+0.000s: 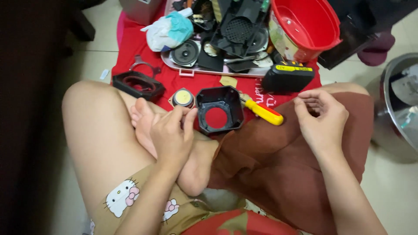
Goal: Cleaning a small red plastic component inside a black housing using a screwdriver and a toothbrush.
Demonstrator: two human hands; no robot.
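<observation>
Left hand [172, 135] is pinching the square black plastic speaker housing [218, 109], steadying it on the foot; right hand [321, 117] is hovering, fingers curled, holding nothing visible.

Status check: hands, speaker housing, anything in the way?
Left hand at black speaker housing rim, grip unclear. Right hand curled, apart, contents hidden. Yellow-handled screwdriver beside housing; small round speaker close by.
</observation>
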